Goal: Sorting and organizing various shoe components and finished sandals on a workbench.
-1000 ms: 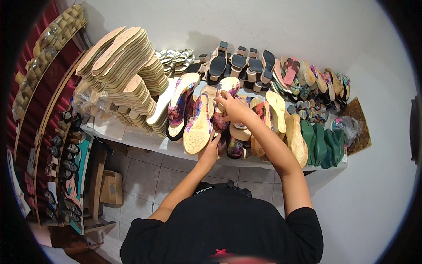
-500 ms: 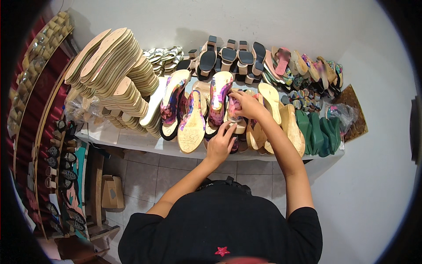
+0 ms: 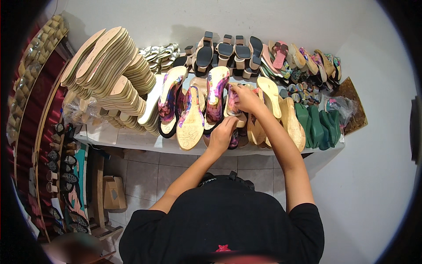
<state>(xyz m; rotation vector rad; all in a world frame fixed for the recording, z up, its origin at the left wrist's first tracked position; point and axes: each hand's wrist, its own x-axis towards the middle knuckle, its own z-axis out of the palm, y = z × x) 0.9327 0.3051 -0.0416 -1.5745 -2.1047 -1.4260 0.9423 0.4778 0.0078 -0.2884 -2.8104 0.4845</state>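
Observation:
Both of my hands are on a wedge sandal [image 3: 231,108] with a purple-pink floral covering, in the middle of the table's front row. My right hand [image 3: 247,99] grips its upper part from the right with bent fingers. At its near end my left hand [image 3: 222,134] has its fingers drawn together; the fingertips are partly hidden. Left of it stands another floral wedge sandal [image 3: 215,99], then a sandal showing its pale sole [image 3: 190,128] and a further floral wedge [image 3: 168,103]. Bare light wedge soles [image 3: 293,127] lie right of my right forearm.
Tall stacks of flat soles [image 3: 110,59] fill the table's left end. Black-soled heeled sandals [image 3: 226,49] line the back by the wall. Green wedge soles [image 3: 314,125] and a plastic bag [image 3: 342,108] are at right. A cardboard box [image 3: 114,192] sits on the floor beside a shoe rack.
The fingers of my left hand, spread on the sandal before, have drawn together at its near end. My right hand keeps its hold. The whole view has shifted slightly.

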